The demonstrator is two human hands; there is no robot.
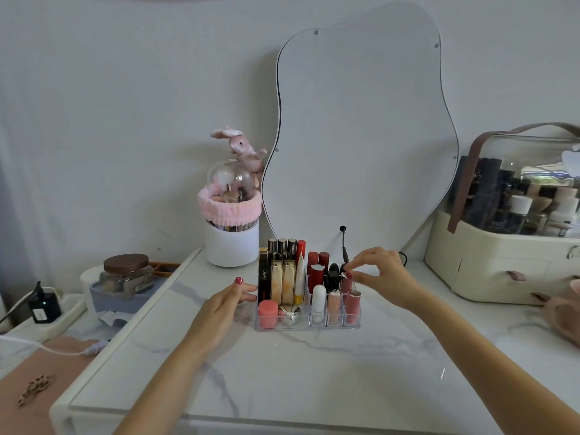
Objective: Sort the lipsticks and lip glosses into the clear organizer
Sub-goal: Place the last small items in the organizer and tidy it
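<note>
Clear plastic forms the organizer (309,324), which is set on the marble table (282,372) just in front of the mirror (361,136). Its compartments are filled with upright tubes: black and gold cases at the back left, red lipsticks (317,268) in the middle, a white tube (318,301) and pink glosses (334,306) in the front row. A pink gloss (346,282) at the right side is pinched at its cap by the thumb and forefinger of the right hand (384,274), the other fingers being curled above it; the tube is stood upright in its slot. The left hand (224,304) is laid against the organizer's left wall, with fingers straight and touching the plastic. A white brush holder (231,244) is placed left of the mirror, and a cream case (502,271) well to the right.
</note>
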